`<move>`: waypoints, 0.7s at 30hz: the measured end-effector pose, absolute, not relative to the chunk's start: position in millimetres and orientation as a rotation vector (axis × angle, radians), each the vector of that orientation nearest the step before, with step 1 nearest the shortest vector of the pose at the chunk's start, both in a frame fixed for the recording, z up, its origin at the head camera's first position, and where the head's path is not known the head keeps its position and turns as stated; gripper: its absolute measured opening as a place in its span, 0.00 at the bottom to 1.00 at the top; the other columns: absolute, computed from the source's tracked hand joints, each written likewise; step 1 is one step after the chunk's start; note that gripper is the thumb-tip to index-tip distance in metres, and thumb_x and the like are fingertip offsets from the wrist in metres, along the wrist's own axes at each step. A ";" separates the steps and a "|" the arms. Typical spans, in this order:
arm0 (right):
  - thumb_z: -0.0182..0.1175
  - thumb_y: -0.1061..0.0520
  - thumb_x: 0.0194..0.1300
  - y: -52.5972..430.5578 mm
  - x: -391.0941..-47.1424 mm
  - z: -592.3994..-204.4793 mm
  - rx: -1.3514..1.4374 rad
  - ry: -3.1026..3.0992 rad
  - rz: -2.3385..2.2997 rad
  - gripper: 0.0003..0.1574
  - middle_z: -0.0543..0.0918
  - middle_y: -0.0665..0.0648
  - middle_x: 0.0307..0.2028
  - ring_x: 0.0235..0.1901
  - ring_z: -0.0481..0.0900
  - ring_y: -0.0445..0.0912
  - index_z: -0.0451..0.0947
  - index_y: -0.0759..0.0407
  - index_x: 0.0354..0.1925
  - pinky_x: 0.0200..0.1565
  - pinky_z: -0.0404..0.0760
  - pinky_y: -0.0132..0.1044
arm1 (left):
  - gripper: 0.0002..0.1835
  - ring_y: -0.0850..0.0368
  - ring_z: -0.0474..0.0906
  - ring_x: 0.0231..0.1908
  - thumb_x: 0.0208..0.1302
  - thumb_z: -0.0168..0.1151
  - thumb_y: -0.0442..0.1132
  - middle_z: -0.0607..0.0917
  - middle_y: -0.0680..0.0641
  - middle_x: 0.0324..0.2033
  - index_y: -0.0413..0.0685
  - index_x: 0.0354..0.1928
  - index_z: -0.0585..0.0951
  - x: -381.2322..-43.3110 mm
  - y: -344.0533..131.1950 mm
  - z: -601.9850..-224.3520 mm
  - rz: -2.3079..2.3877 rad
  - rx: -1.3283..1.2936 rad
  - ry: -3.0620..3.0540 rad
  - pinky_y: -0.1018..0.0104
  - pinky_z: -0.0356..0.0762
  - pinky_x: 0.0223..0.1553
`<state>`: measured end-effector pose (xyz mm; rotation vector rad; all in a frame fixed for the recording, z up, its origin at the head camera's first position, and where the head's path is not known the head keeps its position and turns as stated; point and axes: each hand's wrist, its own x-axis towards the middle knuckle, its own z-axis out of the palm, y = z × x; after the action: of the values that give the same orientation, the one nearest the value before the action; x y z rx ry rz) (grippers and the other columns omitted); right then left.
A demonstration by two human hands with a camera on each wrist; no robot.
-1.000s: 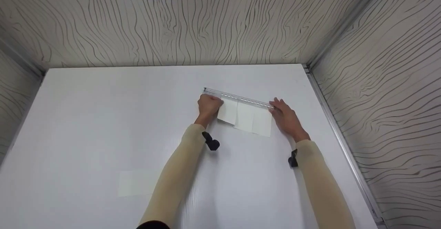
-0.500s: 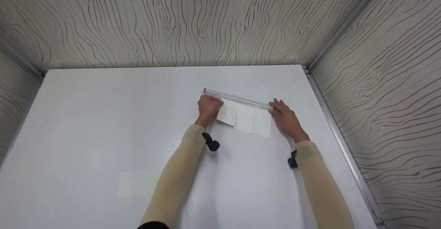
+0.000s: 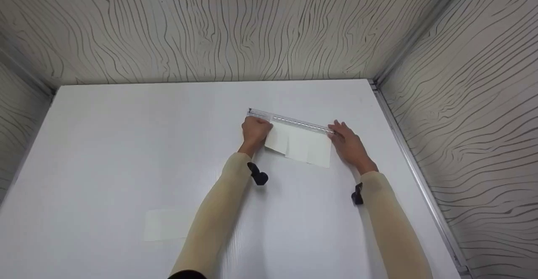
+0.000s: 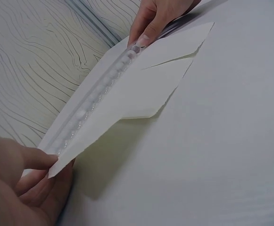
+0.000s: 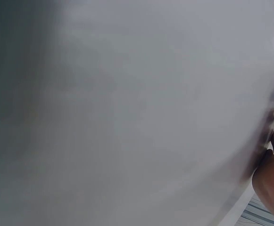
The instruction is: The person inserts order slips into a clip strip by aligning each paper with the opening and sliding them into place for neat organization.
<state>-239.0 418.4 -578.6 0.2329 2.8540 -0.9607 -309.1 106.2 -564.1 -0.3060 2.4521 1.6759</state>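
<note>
A clear plastic strip [image 3: 300,123] with a row of rounded bumps lies slanted along the top edge of a white paper sheet [image 3: 299,144]. The paper is split into flaps along its lower side, as the left wrist view shows. My left hand [image 3: 256,130] pinches the strip and the paper's corner near the left end, thumb above and fingers beneath. At the far end my right hand [image 3: 349,146] grips the strip, its thumb [image 4: 148,38] on the bumps. Only part of the right hand [image 5: 273,179] enters the right wrist view's edge.
Beneath is a broad white table [image 3: 105,153]. A pale rectangular paper [image 3: 166,225] lies at lower left, partly behind the left sleeve [image 3: 214,211]. Wood-patterned walls [image 3: 189,27] rise at the back and sides, and a metal rail [image 3: 414,174] runs along the right edge.
Hands, strip and paper hold nearly the same place. The whole head view has shifted down very slightly.
</note>
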 end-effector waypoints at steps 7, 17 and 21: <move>0.45 0.30 0.80 417.5 -240.2 -578.1 0.266 2.854 -0.939 0.37 0.52 0.45 0.85 0.86 0.40 0.51 0.63 0.39 0.79 0.83 0.38 0.61 | 0.07 0.58 0.77 0.25 0.64 0.65 0.34 0.89 0.45 0.28 0.39 0.31 0.89 -309.8 105.1 -561.7 1.627 -0.287 2.504 0.71 0.71 0.25; 0.45 0.31 0.81 419.7 -239.7 -578.6 0.237 2.851 -0.951 0.37 0.52 0.46 0.85 0.86 0.39 0.52 0.63 0.40 0.79 0.83 0.40 0.62 | 0.09 0.58 0.77 0.25 0.65 0.62 0.33 0.86 0.48 0.25 0.41 0.29 0.88 -307.5 93.7 -558.7 1.606 -0.189 2.561 0.70 0.71 0.24; 0.45 0.32 0.81 420.9 -239.0 -578.0 0.212 2.856 -0.946 0.37 0.52 0.47 0.85 0.86 0.40 0.53 0.63 0.41 0.80 0.83 0.39 0.62 | 0.09 0.58 0.78 0.23 0.65 0.62 0.32 0.87 0.47 0.24 0.40 0.29 0.89 -306.1 90.0 -558.9 1.630 -0.152 2.552 0.70 0.72 0.24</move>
<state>-239.0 420.9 -578.0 0.2116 2.8556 -0.9456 -306.1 90.0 -558.9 -0.1522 2.5522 1.6296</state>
